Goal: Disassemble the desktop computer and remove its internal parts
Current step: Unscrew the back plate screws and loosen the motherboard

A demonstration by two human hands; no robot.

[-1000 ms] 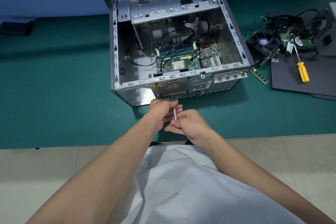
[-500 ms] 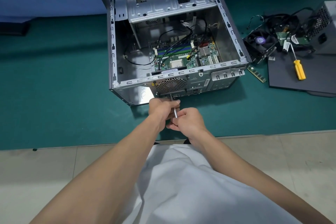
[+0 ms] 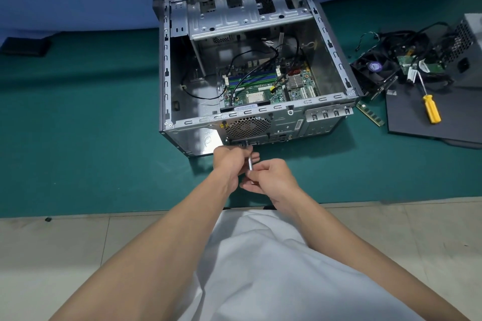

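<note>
An open desktop case point(image 3: 182, 60) lies on its side on a green mat, with the green motherboard point(image 3: 263, 86) and black cables still inside. Both hands meet just below its rear panel, under the round fan grille point(image 3: 247, 126). A thin silver tool shaft point(image 3: 249, 163) runs from my right hand point(image 3: 273, 177) up toward the ports on the rear panel. My right hand grips the lower end of the shaft. My left hand point(image 3: 229, 160) is curled round the shaft near its tip, right against the panel. The tip is hidden behind my left fingers.
To the right of the case lie a RAM stick point(image 3: 370, 114), a black cooler fan point(image 3: 373, 70), tangled cables, a grey power supply point(image 3: 469, 55) and a yellow-handled screwdriver point(image 3: 431, 111) on a dark side panel point(image 3: 417, 122). A dark flat object point(image 3: 24, 45) sits far left. Tiled floor lies nearest me.
Both hands stay on the silver tool at the rear panel and have edged slightly toward the case. The view has shifted a little.
</note>
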